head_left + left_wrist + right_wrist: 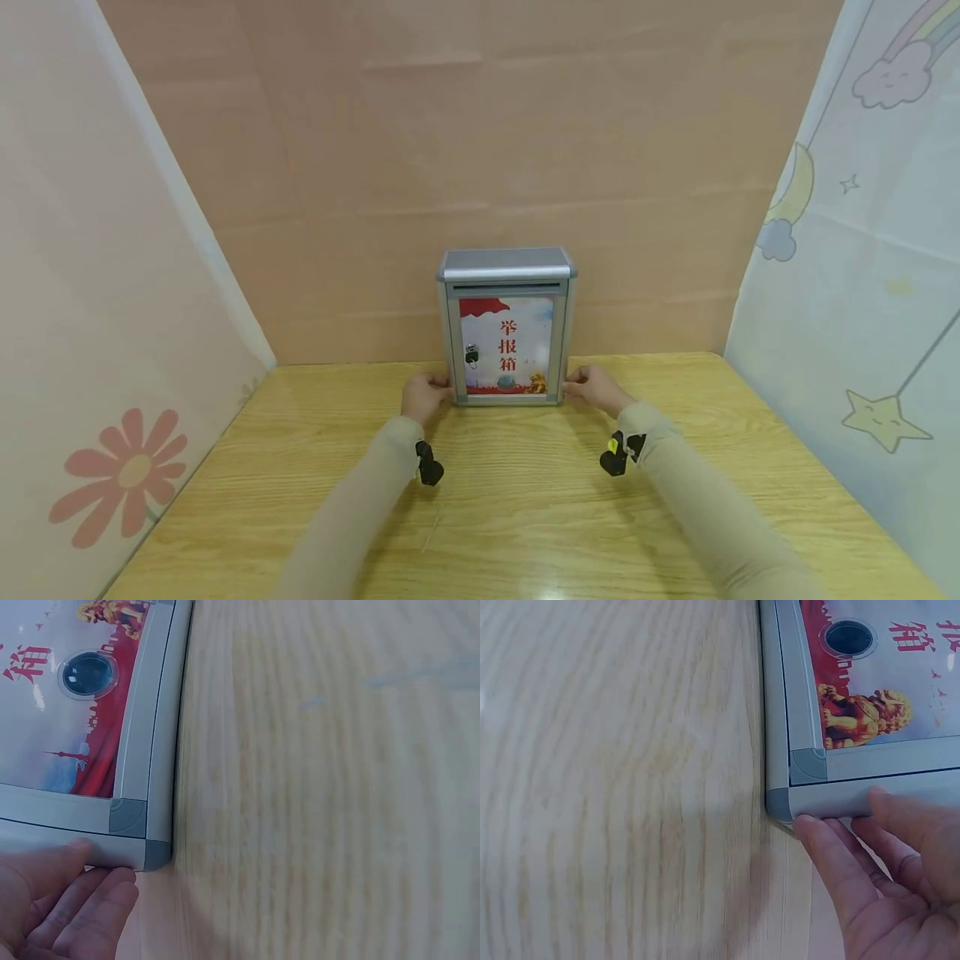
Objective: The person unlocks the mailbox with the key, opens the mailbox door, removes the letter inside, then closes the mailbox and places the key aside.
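Note:
A silver metal report box [491, 350] stands upright at the back of the table, its front facing me. Its front panel bears red Chinese characters, a golden lion and a small round window [88, 675]; a slot runs across the top. In the lock on the panel's left side hangs a key [472, 356]. My left hand [426, 395] grips the box's lower left side, thumb towards the front and fingers along the side. At the lower right side my right hand [596, 389] holds it the same way, as the right wrist view shows closely.
The light wood table [495, 508] extends forward from the box. A plain peach backdrop [480, 150] hangs right behind. White printed sheets border both sides, with a flower [135, 471] on the left and a star [885, 421] on the right.

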`<state>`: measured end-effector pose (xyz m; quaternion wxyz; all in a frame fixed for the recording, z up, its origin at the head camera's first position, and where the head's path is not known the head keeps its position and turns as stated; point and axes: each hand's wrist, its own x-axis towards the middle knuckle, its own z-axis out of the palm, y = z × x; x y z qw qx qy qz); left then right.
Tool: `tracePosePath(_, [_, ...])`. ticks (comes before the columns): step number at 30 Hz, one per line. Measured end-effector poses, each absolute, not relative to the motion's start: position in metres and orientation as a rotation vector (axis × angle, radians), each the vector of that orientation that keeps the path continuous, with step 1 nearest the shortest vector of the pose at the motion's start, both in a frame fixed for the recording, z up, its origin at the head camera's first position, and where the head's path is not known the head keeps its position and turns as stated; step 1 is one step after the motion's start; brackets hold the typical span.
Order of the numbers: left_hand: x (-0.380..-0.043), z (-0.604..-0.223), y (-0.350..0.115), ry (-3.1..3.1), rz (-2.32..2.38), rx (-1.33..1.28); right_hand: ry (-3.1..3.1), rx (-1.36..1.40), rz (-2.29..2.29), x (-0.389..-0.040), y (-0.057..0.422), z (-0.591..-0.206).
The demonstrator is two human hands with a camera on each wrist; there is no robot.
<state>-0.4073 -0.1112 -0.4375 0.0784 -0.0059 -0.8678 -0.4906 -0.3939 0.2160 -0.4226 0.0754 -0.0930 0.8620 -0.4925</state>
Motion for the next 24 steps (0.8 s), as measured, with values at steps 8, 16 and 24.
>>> tracePosePath(8, [-0.415,-0.437,-0.12,-2.605,-1.526,-0.126,2.564,-0.246,-1.464,-0.393,0.214,-0.419])
tracePosePath(16, [-0.419,-0.437,-0.124,-2.645,-1.57,-0.119,2.541,-0.225,-1.481,-0.394,0.214,-0.42])
tracePosePath(24, [-0.42,-0.433,-0.125,-2.663,-1.609,-0.096,2.519,-0.228,-1.495,-0.396,0.214,-0.42])
